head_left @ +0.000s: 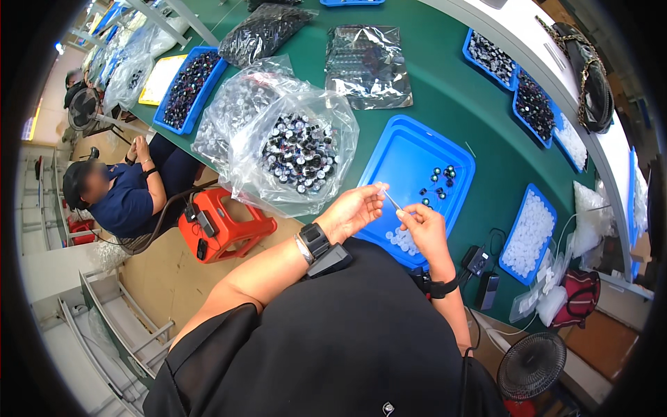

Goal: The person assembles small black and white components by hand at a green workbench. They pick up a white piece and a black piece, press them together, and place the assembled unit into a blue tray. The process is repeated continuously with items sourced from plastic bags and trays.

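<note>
My left hand is pinched closed above the near left side of a blue tray. Whatever sits between its fingertips is too small to name. My right hand grips a pair of thin metal tweezers, whose tip reaches up to the left fingertips. Inside the tray, several small dark round parts lie toward the right. Small translucent white pieces are gathered at the tray's near end, partly hidden by my right hand.
Left of the tray stands an open clear bag of small black-and-white parts. A flat plastic pack lies behind. At right are a blue tray of white pieces and black adapters. A red stool and a seated person are left.
</note>
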Action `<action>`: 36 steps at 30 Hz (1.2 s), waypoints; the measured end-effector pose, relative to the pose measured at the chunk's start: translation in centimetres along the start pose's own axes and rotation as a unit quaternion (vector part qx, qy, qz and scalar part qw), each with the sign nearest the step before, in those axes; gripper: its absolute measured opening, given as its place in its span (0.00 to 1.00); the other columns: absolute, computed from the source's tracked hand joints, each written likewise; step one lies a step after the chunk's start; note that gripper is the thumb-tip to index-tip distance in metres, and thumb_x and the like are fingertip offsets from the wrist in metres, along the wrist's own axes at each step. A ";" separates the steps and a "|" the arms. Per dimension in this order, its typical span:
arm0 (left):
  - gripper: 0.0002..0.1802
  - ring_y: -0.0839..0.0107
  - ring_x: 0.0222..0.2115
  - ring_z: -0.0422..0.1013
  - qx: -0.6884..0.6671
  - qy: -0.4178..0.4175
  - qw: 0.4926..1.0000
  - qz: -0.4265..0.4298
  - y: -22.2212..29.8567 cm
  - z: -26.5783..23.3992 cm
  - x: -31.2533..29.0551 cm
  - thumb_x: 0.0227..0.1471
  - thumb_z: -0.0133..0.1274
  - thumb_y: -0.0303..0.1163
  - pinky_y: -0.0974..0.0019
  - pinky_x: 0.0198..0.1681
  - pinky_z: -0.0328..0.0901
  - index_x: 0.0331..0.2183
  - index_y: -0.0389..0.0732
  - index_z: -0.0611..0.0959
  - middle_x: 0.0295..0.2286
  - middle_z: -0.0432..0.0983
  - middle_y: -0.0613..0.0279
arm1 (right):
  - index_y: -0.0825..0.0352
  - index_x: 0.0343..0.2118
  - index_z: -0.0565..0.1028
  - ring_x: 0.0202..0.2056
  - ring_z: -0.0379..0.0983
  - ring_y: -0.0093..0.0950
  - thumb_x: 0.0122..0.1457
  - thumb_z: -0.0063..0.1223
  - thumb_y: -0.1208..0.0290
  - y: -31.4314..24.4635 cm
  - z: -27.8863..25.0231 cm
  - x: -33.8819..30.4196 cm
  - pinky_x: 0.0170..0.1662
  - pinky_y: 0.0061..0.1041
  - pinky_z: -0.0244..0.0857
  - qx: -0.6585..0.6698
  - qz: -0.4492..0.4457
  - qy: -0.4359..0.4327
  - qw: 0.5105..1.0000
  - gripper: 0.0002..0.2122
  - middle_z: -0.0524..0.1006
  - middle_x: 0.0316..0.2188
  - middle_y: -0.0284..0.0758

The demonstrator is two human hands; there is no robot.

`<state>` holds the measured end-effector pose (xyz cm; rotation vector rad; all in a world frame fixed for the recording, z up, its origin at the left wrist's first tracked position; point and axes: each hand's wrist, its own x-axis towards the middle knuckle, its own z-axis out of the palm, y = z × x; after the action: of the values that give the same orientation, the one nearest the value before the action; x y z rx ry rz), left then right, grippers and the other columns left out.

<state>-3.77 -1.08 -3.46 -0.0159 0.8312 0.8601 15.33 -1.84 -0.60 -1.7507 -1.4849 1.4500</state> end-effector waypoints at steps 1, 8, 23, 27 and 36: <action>0.12 0.81 0.26 0.68 0.032 -0.004 0.999 0.017 -0.2 0.1 -0.2 0.56 0.49 0.33 0.74 0.31 0.66 0.39 0.36 0.77 0.25 0.72 0.69 | 0.65 0.28 0.78 0.15 0.66 0.12 0.52 0.59 0.67 -0.1 0.0 0.0 0.18 0.18 0.55 0.005 0.002 -0.002 1.000 0.07 0.77 0.16 0.30; 0.08 0.81 0.25 0.69 0.095 0.044 0.991 0.084 -0.3 0.1 -0.6 0.54 0.51 0.30 0.76 0.31 0.67 0.35 0.35 0.77 0.24 0.72 0.69 | 0.64 0.29 0.78 0.15 0.69 0.18 0.52 0.58 0.66 0.5 1.1 0.2 0.18 0.22 0.58 -0.015 -0.066 0.016 0.998 0.07 0.76 0.15 0.31; 0.16 0.77 0.26 0.68 -0.117 0.010 0.992 -0.049 0.8 -0.6 -0.1 0.59 0.45 0.40 0.74 0.29 0.68 0.40 0.36 0.75 0.26 0.70 0.65 | 0.68 0.32 0.77 0.26 0.74 0.18 0.55 0.55 0.69 3.5 1.8 3.0 0.30 0.18 0.64 0.031 -0.016 0.078 0.996 0.07 0.79 0.24 0.33; 0.16 0.77 0.26 0.67 -0.103 0.008 0.992 -0.073 0.0 0.3 -0.3 0.59 0.44 0.40 0.74 0.29 0.67 0.41 0.38 0.75 0.26 0.71 0.66 | 0.70 0.32 0.76 0.26 0.71 0.15 0.56 0.54 0.73 0.1 1.0 1.4 0.28 0.16 0.62 0.134 -0.100 0.067 0.984 0.06 0.77 0.23 0.30; 0.14 0.76 0.27 0.68 -0.101 -0.076 0.987 -0.095 -0.6 2.2 -0.8 0.58 0.46 0.40 0.74 0.29 0.67 0.38 0.39 0.76 0.27 0.72 0.66 | 0.70 0.31 0.76 0.22 0.64 0.14 0.54 0.55 0.76 -2.1 0.9 -0.6 0.26 0.16 0.59 0.003 -0.162 0.111 0.981 0.04 0.72 0.19 0.26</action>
<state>-2.21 -1.29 -1.61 -0.2027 0.5862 0.7527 13.62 -1.95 1.04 -1.5233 -1.5552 1.0585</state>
